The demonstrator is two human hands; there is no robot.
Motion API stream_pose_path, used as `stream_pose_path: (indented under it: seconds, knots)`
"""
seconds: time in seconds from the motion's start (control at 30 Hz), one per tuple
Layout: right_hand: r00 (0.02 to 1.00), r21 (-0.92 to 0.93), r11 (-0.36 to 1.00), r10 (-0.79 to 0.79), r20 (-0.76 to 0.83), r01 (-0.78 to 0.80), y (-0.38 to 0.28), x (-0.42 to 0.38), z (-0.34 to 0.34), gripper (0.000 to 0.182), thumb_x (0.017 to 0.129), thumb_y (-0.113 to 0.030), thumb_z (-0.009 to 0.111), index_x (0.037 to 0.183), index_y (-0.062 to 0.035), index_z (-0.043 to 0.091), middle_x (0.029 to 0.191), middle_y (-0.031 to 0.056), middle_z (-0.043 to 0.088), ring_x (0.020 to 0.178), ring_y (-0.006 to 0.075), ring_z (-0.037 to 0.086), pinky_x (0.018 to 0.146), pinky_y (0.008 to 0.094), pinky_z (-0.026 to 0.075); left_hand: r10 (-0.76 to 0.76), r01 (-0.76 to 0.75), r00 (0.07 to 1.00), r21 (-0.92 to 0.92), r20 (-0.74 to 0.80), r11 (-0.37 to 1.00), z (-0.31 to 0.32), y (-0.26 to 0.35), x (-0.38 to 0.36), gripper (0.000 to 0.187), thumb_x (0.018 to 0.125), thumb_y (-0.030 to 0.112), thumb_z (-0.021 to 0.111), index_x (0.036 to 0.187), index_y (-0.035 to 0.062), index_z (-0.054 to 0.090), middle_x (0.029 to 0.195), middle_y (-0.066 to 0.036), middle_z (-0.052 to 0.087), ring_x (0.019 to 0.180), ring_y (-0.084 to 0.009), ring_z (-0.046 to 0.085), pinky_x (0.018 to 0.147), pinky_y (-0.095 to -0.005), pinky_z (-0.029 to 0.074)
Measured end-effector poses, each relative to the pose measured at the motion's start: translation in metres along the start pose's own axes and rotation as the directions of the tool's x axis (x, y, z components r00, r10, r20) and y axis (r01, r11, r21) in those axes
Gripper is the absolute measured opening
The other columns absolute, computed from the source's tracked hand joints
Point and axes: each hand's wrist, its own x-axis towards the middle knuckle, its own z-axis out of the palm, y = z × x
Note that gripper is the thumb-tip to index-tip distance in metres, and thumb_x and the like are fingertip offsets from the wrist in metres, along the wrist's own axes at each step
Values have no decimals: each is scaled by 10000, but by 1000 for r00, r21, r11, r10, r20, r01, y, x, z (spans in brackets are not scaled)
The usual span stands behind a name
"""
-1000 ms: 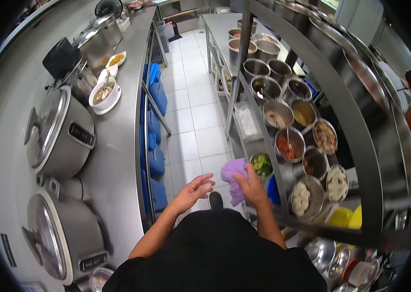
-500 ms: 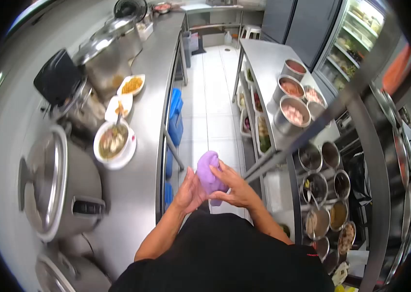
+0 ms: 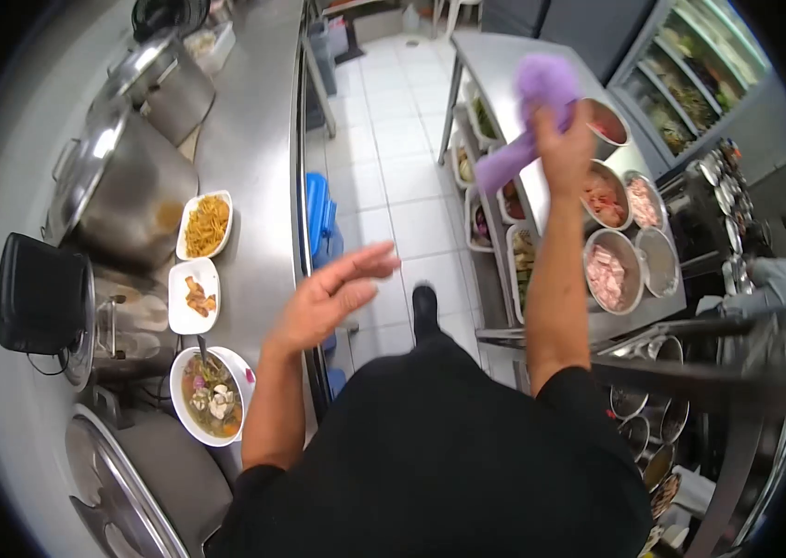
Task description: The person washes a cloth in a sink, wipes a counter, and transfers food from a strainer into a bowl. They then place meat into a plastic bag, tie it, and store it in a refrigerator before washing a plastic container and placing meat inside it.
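My right hand (image 3: 564, 153) is closed on a purple cloth (image 3: 546, 86), holding it out over the steel table on the right. The cloth is blurred, and a loose end hangs to the lower left. Close to that hand stand a steel pot with red contents (image 3: 608, 128) and a pot of pinkish-red meat (image 3: 605, 200). My left hand (image 3: 330, 296) is in the air above the aisle with fingers stretched out and nothing in it. Nearest to it is the edge of the left steel counter (image 3: 267, 186).
On the left counter are a bowl of soup (image 3: 213, 395), a dish of fried pieces (image 3: 194, 296), a dish of noodles (image 3: 205, 225) and large lidded pots (image 3: 137, 177). A pot of pale meat chunks (image 3: 608, 277) sits on the right table. A metal rack bar (image 3: 718, 377) crosses at lower right.
My right hand has carried the cloth forward and right, over the table. My left hand has come off the cloth and moved left. The view has advanced along the aisle.
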Motion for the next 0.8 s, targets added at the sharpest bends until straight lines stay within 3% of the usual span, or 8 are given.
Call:
stream_pose_path:
  seconds: [0.07,0.13,0.27,0.33,0.43,0.53,0.67,0.8]
  knots:
    - [999,-125,992,5,-50,-12,39,52,21,569,810,-441,668,1173,-13,572,1092,274,635,1011,426,621,868,465,476,7,-7,995,4,-97,1000,-29,-9,28,599,954,358,572,1436,45,404,1322,-127,553,1226,-221,513,988,-357,426]
    - [962,-362,932,79,260,21,112,103,38,765,783,-598,621,1285,-25,541,1196,306,582,1150,417,558,981,453,423,10,-13,974,-9,-226,1000,-56,-24,57,559,966,326,556,1428,43,416,1310,-121,560,1209,-216,525,992,-357,423]
    - [803,-694,705,494,333,-145,285,143,111,1025,723,-796,496,1463,-97,378,1431,305,391,1316,473,386,1108,478,302,-87,117,838,23,-538,993,-105,-54,90,519,973,284,549,1416,40,434,1299,-120,570,1189,-215,539,988,-349,427]
    - [702,-701,686,598,387,-198,369,156,162,965,767,-784,466,1507,-189,293,1527,257,257,1370,493,284,1114,566,243,-96,145,745,19,-660,989,-127,-57,107,490,970,266,553,1390,29,466,1267,-134,592,1162,-213,559,969,-341,443]
    - [700,-873,486,639,320,-45,357,138,209,888,814,-766,418,1528,-285,204,1565,210,189,1407,480,202,1098,642,184,-160,187,609,-56,-777,981,-146,-61,129,463,970,266,558,1356,17,501,1228,-148,614,1124,-215,583,944,-339,464]
    - [726,-869,488,626,285,-79,407,182,237,818,846,-743,386,1521,-312,217,1582,178,157,1424,451,178,1080,679,149,-216,241,551,-95,-806,966,-173,-74,167,456,973,267,557,1352,17,505,1221,-147,617,1111,-215,590,942,-340,467]
    - [797,-918,389,578,176,-80,454,231,267,853,841,-774,334,1518,-261,245,1563,167,226,1422,428,208,1069,687,159,-214,279,639,-37,-739,960,-228,-87,257,427,979,233,553,1346,18,510,1210,-134,624,1116,-204,581,950,-333,456]
    - [857,-892,447,482,180,-64,508,275,270,698,916,-521,361,1439,-60,386,1509,205,330,1382,383,323,1102,548,260,-216,285,708,-8,-672,959,-302,-90,355,398,953,162,606,1327,41,542,1203,-105,629,1091,-150,576,954,-287,441]
